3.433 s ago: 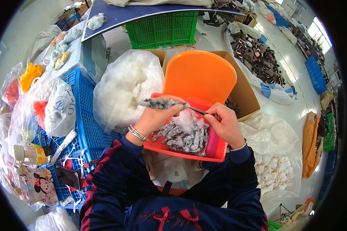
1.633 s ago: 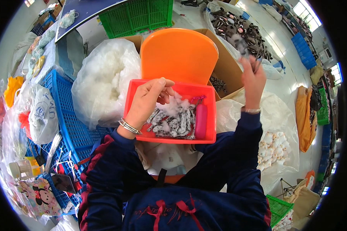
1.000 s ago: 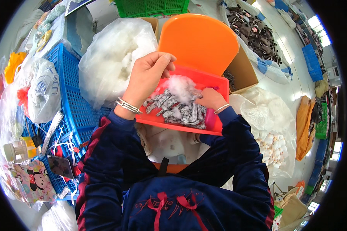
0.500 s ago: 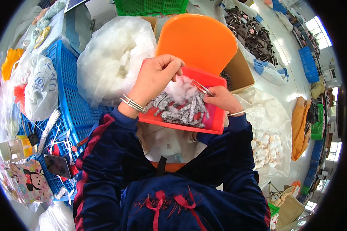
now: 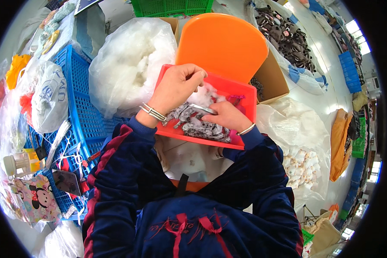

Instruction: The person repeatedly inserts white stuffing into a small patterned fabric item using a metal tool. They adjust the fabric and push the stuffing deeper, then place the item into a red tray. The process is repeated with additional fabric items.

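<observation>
My right hand (image 5: pixel 228 116) is closed around metal tweezers (image 5: pixel 202 109), whose tips point left over the red bin (image 5: pixel 249 92). Above the bin's left side, my left hand (image 5: pixel 180 84) is held in a pinch; anything between its fingertips is too small or hidden to name. Inside the bin lies a heap of grey-and-white fuzzy strips (image 5: pixel 206 131). A tuft of white stuffing (image 5: pixel 205 95) rests behind them, partly covered by my left hand.
An orange chair (image 5: pixel 221 47) stands behind the bin. To the left are a clear bag of white stuffing (image 5: pixel 135 56) and blue crates (image 5: pixel 79 103). A cardboard box (image 5: pixel 273 81) and a bag of small white pieces (image 5: pixel 303 167) are at the right.
My right hand and the tweezers have moved left and down, lower over the fuzzy strips. My left hand keeps its pinch in nearly the same place.
</observation>
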Motion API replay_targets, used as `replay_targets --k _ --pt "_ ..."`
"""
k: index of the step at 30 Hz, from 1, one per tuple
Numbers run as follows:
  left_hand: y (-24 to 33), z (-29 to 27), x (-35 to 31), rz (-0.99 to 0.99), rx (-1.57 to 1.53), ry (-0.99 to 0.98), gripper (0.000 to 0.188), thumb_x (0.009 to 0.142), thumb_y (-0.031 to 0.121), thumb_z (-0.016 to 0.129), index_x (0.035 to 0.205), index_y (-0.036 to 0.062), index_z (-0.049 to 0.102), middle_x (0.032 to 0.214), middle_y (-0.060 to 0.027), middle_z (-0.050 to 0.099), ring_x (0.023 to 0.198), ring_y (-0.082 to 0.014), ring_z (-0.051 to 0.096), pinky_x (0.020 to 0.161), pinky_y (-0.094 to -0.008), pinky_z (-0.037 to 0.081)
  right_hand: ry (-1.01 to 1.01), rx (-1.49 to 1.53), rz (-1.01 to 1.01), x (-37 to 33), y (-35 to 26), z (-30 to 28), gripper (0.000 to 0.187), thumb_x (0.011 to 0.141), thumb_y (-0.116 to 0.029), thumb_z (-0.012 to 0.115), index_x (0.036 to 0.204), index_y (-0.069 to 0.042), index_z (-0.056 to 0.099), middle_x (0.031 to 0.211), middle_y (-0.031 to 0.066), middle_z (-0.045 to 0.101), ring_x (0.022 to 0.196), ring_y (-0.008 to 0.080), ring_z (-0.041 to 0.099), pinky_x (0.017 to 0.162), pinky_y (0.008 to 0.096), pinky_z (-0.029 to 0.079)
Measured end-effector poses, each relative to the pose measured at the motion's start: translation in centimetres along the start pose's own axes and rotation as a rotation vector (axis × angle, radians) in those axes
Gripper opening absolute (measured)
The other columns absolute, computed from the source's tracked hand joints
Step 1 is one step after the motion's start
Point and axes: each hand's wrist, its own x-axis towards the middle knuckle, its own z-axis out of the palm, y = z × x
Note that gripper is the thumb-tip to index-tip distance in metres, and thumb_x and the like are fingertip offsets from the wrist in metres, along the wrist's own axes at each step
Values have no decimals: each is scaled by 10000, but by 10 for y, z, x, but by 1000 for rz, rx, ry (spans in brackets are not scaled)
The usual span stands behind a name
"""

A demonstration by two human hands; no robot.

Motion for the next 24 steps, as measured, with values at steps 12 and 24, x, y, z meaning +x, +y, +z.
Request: replay_targets --k 12,24 --pt "2 -18 2 21 -84 133 222 989 160 560 993 -24 685 799 -13 659 678 -57 576 635 -204 483 -12 -484 1 48 -11 67 276 826 -250 663 1043 -78 662 913 154 656 906 377 621 769 504 503" --pt "15 -16 -6 -153 -51 -141 239 965 191 592 1075 -7 671 795 -12 652 633 -54 577 582 -201 471 153 865 165 -1 -43 -36 102 934 -123 604 908 -28 631 719 -12 593 515 2 424 458 173 311"
